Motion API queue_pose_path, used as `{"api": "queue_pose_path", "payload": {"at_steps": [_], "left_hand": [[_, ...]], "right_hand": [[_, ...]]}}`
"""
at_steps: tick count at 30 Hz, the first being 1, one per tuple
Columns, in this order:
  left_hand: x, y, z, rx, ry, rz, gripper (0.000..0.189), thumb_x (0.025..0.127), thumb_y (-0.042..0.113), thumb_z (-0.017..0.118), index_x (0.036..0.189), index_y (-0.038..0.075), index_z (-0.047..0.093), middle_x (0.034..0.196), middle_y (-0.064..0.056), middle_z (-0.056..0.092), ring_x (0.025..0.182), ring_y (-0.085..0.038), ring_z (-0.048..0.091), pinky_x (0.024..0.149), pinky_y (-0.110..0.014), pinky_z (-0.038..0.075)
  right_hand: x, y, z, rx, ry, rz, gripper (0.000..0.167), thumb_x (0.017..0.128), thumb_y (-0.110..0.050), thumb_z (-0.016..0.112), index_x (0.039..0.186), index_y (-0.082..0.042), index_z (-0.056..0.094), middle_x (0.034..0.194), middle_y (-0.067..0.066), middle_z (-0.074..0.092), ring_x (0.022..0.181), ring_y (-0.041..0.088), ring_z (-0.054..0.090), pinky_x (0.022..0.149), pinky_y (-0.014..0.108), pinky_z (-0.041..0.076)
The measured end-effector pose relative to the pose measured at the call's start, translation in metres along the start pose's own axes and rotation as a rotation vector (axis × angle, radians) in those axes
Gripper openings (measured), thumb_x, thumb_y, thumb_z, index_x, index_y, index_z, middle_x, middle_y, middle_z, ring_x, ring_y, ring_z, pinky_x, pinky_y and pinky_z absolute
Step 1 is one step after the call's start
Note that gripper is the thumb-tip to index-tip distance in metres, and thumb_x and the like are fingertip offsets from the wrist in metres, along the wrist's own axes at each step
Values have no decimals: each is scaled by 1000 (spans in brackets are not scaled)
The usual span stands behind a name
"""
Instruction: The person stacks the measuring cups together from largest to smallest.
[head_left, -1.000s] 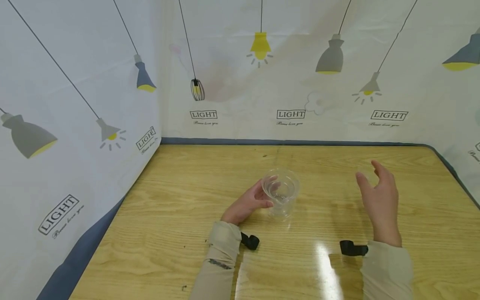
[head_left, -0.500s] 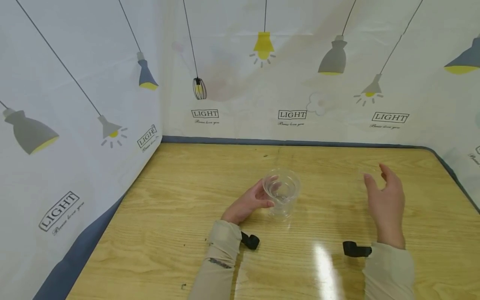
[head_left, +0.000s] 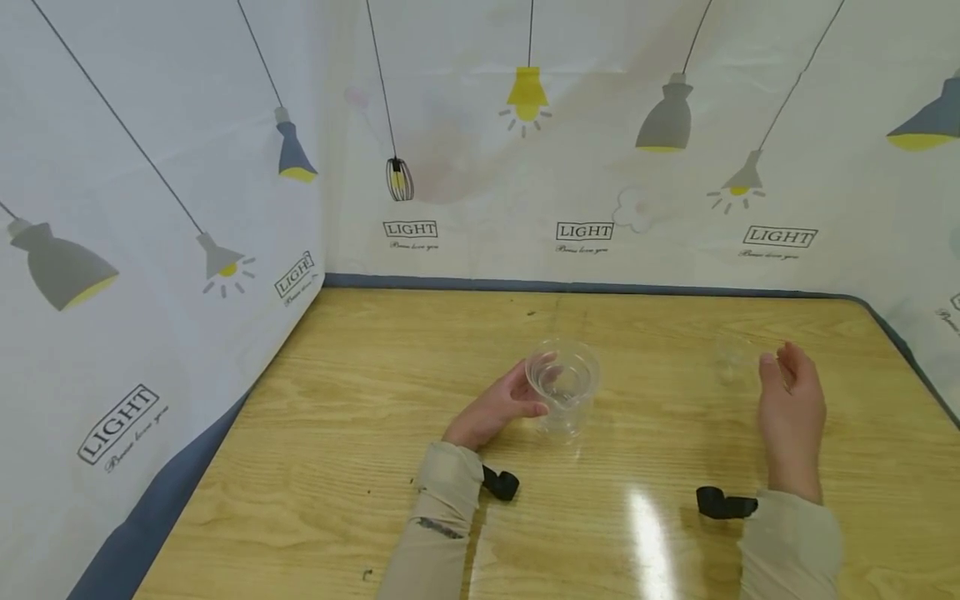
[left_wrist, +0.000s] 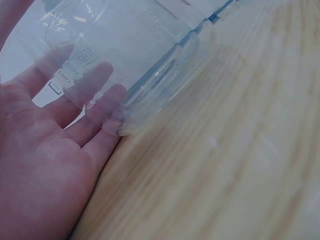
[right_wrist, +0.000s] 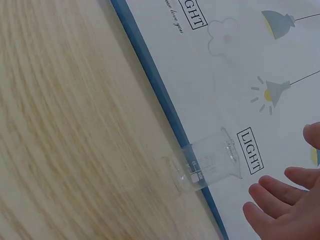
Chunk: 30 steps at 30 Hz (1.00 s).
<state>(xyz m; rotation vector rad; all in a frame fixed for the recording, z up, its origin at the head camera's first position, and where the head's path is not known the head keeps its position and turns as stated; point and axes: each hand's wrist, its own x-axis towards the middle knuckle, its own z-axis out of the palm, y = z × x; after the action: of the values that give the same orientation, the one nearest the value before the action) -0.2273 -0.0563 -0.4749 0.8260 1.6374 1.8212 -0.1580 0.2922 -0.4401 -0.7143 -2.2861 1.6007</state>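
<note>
My left hand (head_left: 495,408) holds a clear plastic cup (head_left: 566,408) upright on the table, thumb at the near side and fingers round the left. Ring-like edges show inside the cup's wide rim. In the left wrist view, the fingers (left_wrist: 95,107) lie along the cup's wall (left_wrist: 150,40), seen through it. A small clear beaker (head_left: 731,362) stands at the back right; printed graduations show on this beaker (right_wrist: 210,162) in the right wrist view. Just right of it is my right hand (head_left: 793,421), its fingers (right_wrist: 270,200) apart from the beaker and holding nothing.
The wooden table (head_left: 375,367) ends at a white backdrop (head_left: 480,183) printed with lamps, with a dark blue strip along its foot. Black wrist cameras (head_left: 501,483) sit at both cuffs. Light glares on the table between the forearms.
My right hand has drawn right and slightly back toward me, away from the beaker, which now shows beside it. Its thumb and fingers are closer together. The left hand and cup stay put.
</note>
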Motion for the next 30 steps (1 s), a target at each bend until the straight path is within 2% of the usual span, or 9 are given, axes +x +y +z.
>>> {"api": "queue_pose_path", "payload": {"at_steps": [6,9,17,24,30], "left_hand": [[-9,2,-6,4,29,-13,70,85,5,59,142,19,22,144,-13,25,131,-25,23,101,-33,28],[-10,3,-7,13,24,-11,70,84,9,61,142,19,22,144,-14,25,131,-25,23,102,-33,27],[-4,2,-3,-8,2,-1,70,85,7,59,142,17,21,143,-14,26,131,-26,23,101,-33,27],[1,-2,-2,-12,-10,-3,71,85,7,60,142,17,19,144,-15,24,131,-26,22,101,-32,27],[2,-4,1,-56,-11,7,71,85,-3,55,143,18,19,144,-14,23,132,-25,21,102,-31,26]], "right_hand": [[4,10,11,127,-44,27,63,90,-53,29,143,-30,4,148,0,13,133,19,14,105,46,14],[4,11,14,161,-55,36,65,89,-54,30,143,-31,3,148,-1,12,133,19,14,105,47,13],[13,12,16,105,-72,2,72,86,-55,38,141,-35,-2,148,-6,8,134,17,9,104,48,16],[22,16,17,66,-70,1,72,86,-56,37,142,-33,-3,149,-6,3,135,24,2,104,50,12],[26,17,17,56,-69,38,76,84,-59,39,142,-34,-4,149,-6,0,134,25,2,103,52,12]]}}
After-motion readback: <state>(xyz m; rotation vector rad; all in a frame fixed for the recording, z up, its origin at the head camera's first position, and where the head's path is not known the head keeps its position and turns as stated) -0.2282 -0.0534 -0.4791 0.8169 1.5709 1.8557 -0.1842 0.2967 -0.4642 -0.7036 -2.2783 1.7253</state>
